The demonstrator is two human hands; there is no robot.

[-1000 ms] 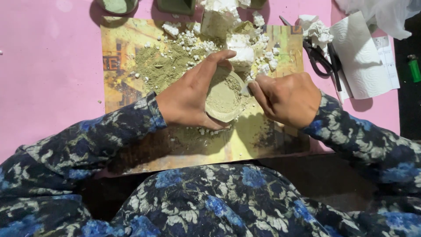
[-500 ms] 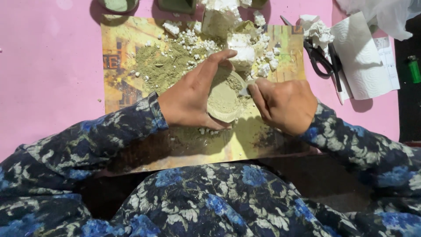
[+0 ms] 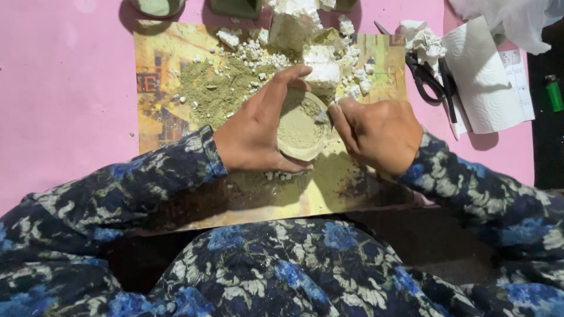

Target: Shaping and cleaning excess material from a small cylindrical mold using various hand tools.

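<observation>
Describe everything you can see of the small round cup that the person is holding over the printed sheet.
The small round cup is pale, thin-walled and shallow, packed nearly to its rim with olive-green powder whose surface looks rough. It is tilted slightly towards the camera above the printed sheet. The left hand cradles it, thumb below and fingers curled over the far rim. The right hand meets its right edge, pressing a small tool, mostly hidden, at the rim. White crumbs lie beneath it.
</observation>
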